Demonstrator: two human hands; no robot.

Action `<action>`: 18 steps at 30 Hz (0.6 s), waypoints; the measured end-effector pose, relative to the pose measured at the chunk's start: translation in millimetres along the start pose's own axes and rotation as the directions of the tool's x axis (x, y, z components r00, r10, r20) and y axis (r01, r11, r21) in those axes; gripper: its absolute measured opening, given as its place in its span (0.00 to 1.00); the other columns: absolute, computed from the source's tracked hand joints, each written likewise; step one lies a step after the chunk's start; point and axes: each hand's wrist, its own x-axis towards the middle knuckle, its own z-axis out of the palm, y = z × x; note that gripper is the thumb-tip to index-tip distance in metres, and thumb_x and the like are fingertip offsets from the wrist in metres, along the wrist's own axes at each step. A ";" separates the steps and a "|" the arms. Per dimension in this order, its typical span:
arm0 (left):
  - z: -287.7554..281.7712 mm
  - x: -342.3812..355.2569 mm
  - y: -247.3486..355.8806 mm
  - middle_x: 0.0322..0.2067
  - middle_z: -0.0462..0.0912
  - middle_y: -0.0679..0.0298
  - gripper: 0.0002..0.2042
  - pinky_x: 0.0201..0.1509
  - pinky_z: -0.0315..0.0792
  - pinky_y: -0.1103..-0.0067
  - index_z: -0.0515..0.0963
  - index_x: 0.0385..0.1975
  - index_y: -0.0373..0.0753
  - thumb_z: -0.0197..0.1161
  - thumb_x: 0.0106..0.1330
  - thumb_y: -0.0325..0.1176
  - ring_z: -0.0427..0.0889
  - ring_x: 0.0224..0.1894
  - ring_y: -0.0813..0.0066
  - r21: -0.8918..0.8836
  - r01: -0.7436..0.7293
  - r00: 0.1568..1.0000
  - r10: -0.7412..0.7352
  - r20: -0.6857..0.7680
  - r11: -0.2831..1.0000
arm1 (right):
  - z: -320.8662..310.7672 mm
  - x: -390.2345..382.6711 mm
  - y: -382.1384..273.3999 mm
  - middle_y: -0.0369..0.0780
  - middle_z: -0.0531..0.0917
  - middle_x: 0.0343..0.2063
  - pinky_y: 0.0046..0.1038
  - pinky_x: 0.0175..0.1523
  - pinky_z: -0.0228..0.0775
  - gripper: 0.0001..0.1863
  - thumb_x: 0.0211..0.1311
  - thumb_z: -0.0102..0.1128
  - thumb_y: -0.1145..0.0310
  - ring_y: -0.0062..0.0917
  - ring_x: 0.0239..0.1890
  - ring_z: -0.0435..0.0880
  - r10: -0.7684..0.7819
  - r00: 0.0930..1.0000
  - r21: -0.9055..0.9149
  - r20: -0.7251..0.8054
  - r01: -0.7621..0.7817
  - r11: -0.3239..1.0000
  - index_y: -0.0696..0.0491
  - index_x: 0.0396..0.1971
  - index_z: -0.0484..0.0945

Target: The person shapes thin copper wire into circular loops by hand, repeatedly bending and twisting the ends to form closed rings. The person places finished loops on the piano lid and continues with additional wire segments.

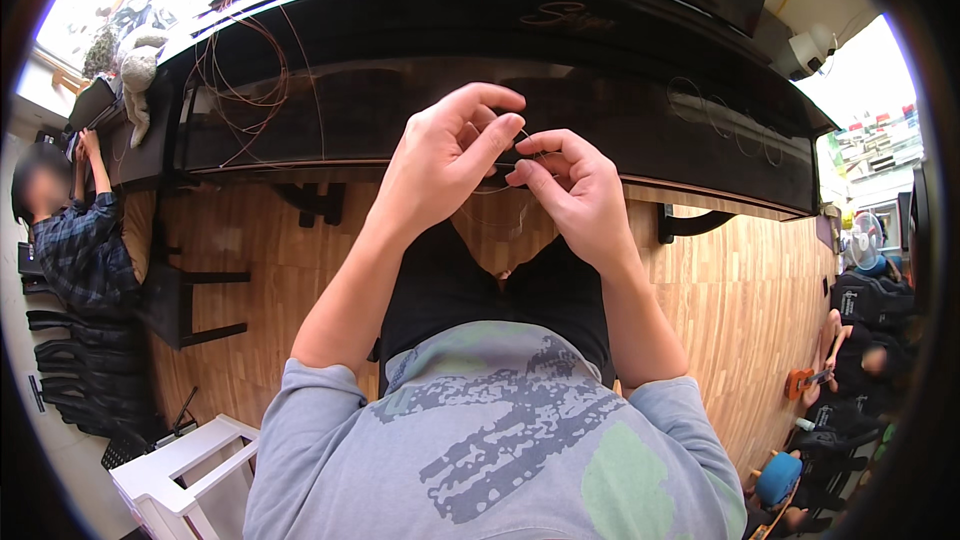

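Both my hands are raised in front of me, close together before a black piano (360, 105). A thin wire string (492, 191) runs between them, and part of it loops down below my fingers. My left hand (440, 160) is closed around the string, with its thumb and bent index finger near each other; its other fingers are partly hidden. My right hand (585, 185) pinches the string between thumb and fingertips. The string's ends are too fine to make out.
Copper-coloured wire coils (283, 90) lie on the piano's left, thinner pale coils (690, 100) on its right. A person (85, 240) works at far left beside a black bench (180, 305). A white stool (185, 460) stands lower left; people with a small orange guitar (798, 383) sit at right.
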 end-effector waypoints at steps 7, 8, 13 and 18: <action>3.2 -0.4 -7.0 0.18 0.70 0.74 0.10 0.16 0.59 0.91 0.79 0.35 0.35 0.56 0.70 0.35 0.64 0.16 0.92 -0.062 0.088 0.996 -0.086 0.040 0.994 | -13.4 -2.8 3.4 0.38 0.84 0.29 0.17 0.36 0.73 0.07 0.64 0.56 0.73 0.15 0.30 0.82 -0.136 0.988 -0.100 -0.068 0.129 0.987 0.59 0.38 0.79; 3.2 -0.6 -7.0 0.18 0.70 0.74 0.10 0.16 0.59 0.91 0.79 0.34 0.35 0.55 0.70 0.35 0.64 0.16 0.93 -0.096 0.108 0.994 -0.104 0.042 0.990 | -15.4 -2.2 3.0 0.38 0.84 0.29 0.17 0.35 0.72 0.06 0.63 0.57 0.74 0.15 0.29 0.81 -0.206 0.977 -0.212 -0.059 0.189 0.959 0.59 0.37 0.79; 5.3 -1.4 -9.0 0.18 0.69 0.74 0.10 0.16 0.58 0.91 0.78 0.35 0.35 0.55 0.71 0.36 0.63 0.16 0.93 -0.155 0.115 0.993 -0.117 -0.005 0.981 | -18.9 3.6 7.2 0.36 0.82 0.26 0.19 0.30 0.69 0.05 0.58 0.57 0.78 0.13 0.22 0.74 -0.538 0.843 -0.458 -0.004 0.476 0.750 0.59 0.34 0.80; 8.7 -2.2 -15.9 0.18 0.69 0.74 0.10 0.17 0.59 0.90 0.78 0.35 0.34 0.54 0.71 0.34 0.64 0.18 0.92 0.020 -0.003 0.996 0.005 -0.094 1.000 | -14.1 -6.7 1.4 0.27 0.68 0.17 0.15 0.24 0.53 0.05 0.57 0.60 0.77 0.07 0.19 0.61 -0.209 0.975 -0.150 -0.081 0.195 0.969 0.57 0.34 0.80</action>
